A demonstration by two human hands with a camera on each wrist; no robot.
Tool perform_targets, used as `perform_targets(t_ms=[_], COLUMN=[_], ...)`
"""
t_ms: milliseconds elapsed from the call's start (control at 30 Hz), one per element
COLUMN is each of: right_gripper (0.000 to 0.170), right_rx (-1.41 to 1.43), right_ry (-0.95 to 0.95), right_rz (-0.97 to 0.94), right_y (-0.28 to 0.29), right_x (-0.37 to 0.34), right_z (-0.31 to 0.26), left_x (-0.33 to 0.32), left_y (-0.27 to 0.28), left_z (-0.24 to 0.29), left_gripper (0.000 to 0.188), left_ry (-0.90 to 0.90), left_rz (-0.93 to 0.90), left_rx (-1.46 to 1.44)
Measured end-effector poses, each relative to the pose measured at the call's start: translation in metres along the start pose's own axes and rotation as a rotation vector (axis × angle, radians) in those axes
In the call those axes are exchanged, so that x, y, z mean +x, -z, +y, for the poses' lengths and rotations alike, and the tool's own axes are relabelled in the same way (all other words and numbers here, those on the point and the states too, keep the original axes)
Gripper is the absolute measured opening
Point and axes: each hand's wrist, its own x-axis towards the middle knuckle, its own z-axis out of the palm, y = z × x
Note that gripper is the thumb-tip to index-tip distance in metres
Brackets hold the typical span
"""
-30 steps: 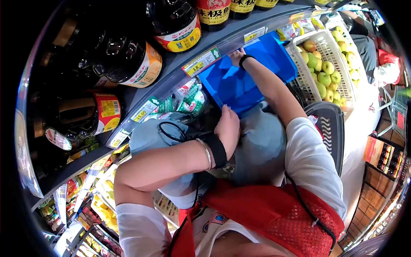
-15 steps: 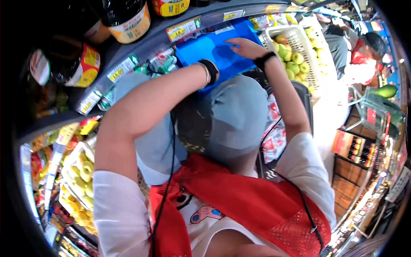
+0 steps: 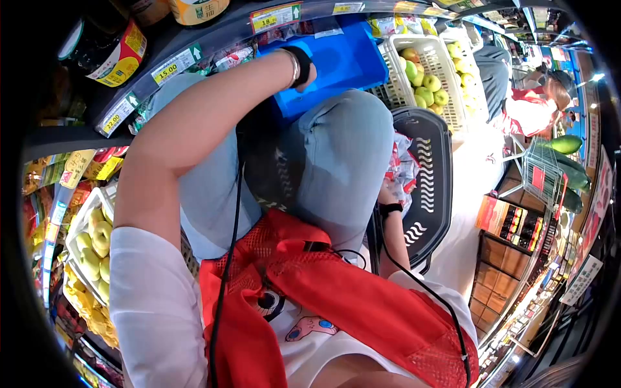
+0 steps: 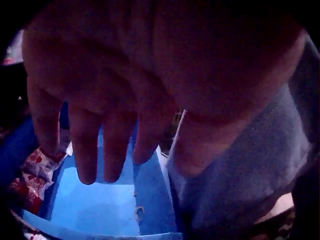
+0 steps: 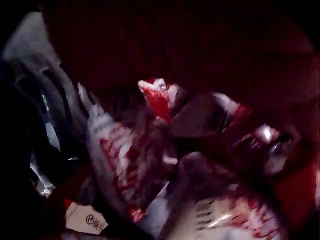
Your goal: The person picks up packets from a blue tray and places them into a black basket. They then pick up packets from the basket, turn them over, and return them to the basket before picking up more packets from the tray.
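Packets of crinkly red-and-white plastic film (image 3: 403, 161) in the slotted dark-grey plastic basket (image 3: 441, 187) look light, soft and slippery, best cupped round the middle, though whether the right hand (image 3: 387, 193) grips any I cannot tell, while the left hand's (image 3: 308, 76) fingers spread empty over the blue plastic bin (image 3: 343, 55).

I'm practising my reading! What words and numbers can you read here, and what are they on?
".00": leftmost price tag; first digits blurred.
"15.00": next price tag.
"18": third price tag; last digits blurred.
Too small or blurred to read: bottle labels, red-and-white packets, everything else.
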Motion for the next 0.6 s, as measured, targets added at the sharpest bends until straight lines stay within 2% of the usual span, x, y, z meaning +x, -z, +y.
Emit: perform_targets(t_ms=[33,67,100,133,167,233,267,300,333,367,433,467,500,567,600], right_gripper=[0.061,0.061,0.061,0.058,0.052,0.039,0.039,0.033,0.027,0.027,0.026,0.023,0.021,0.021,0.023], right_rx=[-0.212,0.491,1.212,1.227,1.123,1.066,1.068,1.187,1.307,1.308,1.326,1.527,1.723,1.797,1.961], right_ry=[-0.174,-0.637,-1.073,-1.079,-1.054,-0.94,-0.945,-0.966,-0.987,-0.993,-1.096,-1.074,-1.044,-1.03,-0.991], right_rz=[-0.129,0.005,0.149,0.108,0.149,0.084,0.086,0.066,0.045,0.045,0.298,0.414,0.538,0.717,0.826], right_y=[0.031,0.061,0.121,0.133,0.148,0.208,0.201,0.188,0.18,0.18,0.187,0.227,0.279,0.316,0.342], right_x=[0.018,0.029,0.04,0.043,0.043,0.038,0.036,0.032,0.028,0.025,0.013,0.012,0.012,0.011,0.015], right_z=[-0.014,-0.009,0.012,0.021,0.026,0.043,0.047,0.054,0.062,0.07,0.086,0.096,0.11,0.133,0.14], left_x=[-0.001,0.0,-0.004,-0.018,-0.021,-0.033,-0.036,-0.038,-0.033,-0.035,-0.036,-0.031,-0.031,-0.027,-0.017], left_y=[0.001,0.003,0.007,0.015,0.02,0.023,0.031,0.038,0.033,0.035,0.039,0.037,0.04,0.04,0.033], left_z=[-0.011,-0.017,-0.02,-0.019,-0.024,-0.035,-0.037,-0.038,-0.045,-0.046,-0.045,-0.045,-0.041,-0.033,-0.032], left_gripper=[0.028,0.029,0.029,0.029,0.03,0.031,0.031,0.032,0.032,0.032,0.031,0.031,0.031,0.031,0.032], left_ry=[0.036,0.075,0.111,0.146,0.145,0.034,0.049,0.065,0.018,0.012,-0.035,-0.093,-0.101,-0.174,-0.222], left_rz=[0.028,0.082,0.135,0.257,0.346,0.744,0.744,0.741,0.848,0.846,0.837,0.856,0.793,0.701,0.759], left_rx=[-0.033,-0.007,0.02,0.03,0.016,-0.094,-0.217,-0.342,-0.483,-0.482,-0.626,-0.668,-0.714,-0.721,-0.613])
